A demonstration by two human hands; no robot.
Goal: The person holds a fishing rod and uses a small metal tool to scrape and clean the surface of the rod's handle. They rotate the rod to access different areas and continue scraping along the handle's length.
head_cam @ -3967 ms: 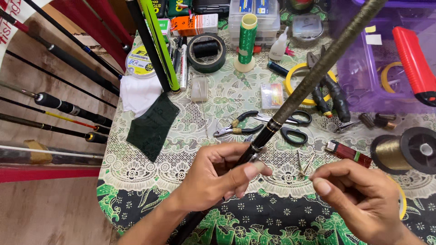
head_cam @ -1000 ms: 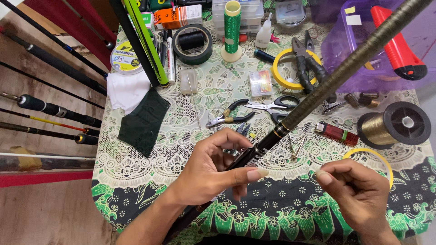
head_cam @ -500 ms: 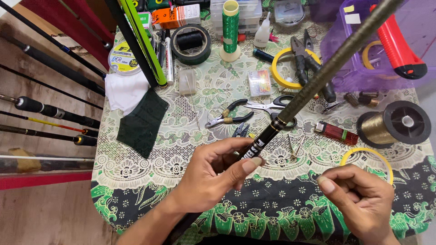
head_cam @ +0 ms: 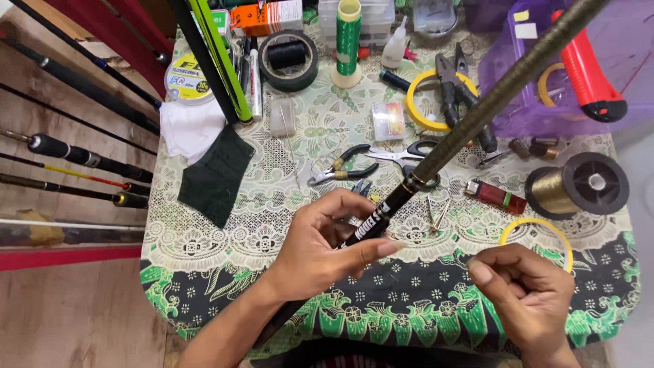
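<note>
My left hand grips the black butt section of a dark fishing rod that slants up to the top right over the table. My right hand is closed at the lower right, fingers pinched together as if on something thin; what it holds is too fine to see. A small metal rod guide lies on the cloth between the hands. A yellow tape ring lies just above my right hand.
The patterned green tablecloth carries pliers, scissors, a red lighter, a gold thread spool, a green thread spool, black tape, a dark green cloth and a purple box. Several rods lie to the left.
My right hand has drawn down and closed tighter toward the table's front edge. My left hand keeps its grip on the rod, which has shifted slightly.
</note>
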